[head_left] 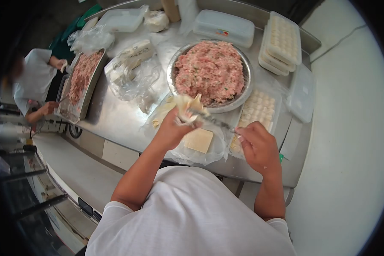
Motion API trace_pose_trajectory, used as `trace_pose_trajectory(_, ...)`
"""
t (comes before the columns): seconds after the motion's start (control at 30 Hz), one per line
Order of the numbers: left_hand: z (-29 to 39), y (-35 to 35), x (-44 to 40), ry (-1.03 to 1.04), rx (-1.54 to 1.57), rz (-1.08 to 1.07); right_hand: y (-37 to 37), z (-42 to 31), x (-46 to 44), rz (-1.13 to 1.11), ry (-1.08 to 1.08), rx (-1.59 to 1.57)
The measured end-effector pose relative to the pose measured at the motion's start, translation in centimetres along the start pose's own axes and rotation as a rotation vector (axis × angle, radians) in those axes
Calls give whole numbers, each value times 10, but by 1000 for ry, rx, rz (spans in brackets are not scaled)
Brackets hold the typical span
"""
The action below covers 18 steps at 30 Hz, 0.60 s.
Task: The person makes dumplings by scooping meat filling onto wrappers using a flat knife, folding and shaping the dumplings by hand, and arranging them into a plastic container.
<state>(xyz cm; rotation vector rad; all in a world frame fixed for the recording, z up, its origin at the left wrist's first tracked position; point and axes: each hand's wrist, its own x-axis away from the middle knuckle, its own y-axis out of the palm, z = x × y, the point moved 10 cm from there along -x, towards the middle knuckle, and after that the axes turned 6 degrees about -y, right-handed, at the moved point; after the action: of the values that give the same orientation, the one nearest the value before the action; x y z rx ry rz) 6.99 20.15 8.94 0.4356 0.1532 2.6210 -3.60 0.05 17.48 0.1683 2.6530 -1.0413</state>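
Observation:
My left hand [173, 131] is closed on a pale wonton wrapper [192, 103], partly gathered and blurred by motion, at the near edge of the metal bowl [171, 83]. Minced meat [209, 70] with green flecks is heaped in that bowl. In my right hand [258, 147] is the handle end of a thin metal spatula [219, 123]; its smeared tip reaches the wrapper. Square wrappers [199, 141] lie on a plastic bag [217, 149] below my hands. To the right, a clear tray [237, 147] holds rows of filled dumplings [257, 109].
Stacked dumpling boxes [281, 40] and a loose lid [301, 96] sit at the right, by a white wall [350, 106]. Behind the bowl is a lidded box [224, 27]. Leftward are a bagged package [132, 68] and a co-worker [34, 81] at a meat tray [91, 87].

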Motion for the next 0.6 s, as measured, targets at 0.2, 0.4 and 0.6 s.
trace_pose_trajectory(0.2, 2, 43, 6, 380, -902, 32, 0, 5, 44, -182, 51, 113)
trace_pose_trajectory(0.4, -33, 67, -6, -19, -539, -64, -19, 62, 107, 105, 340, -104)
trace_pose_trajectory(0.6, -90, 147, 29, -199, -8, -369, 90, 68, 153, 400, 513, -855)
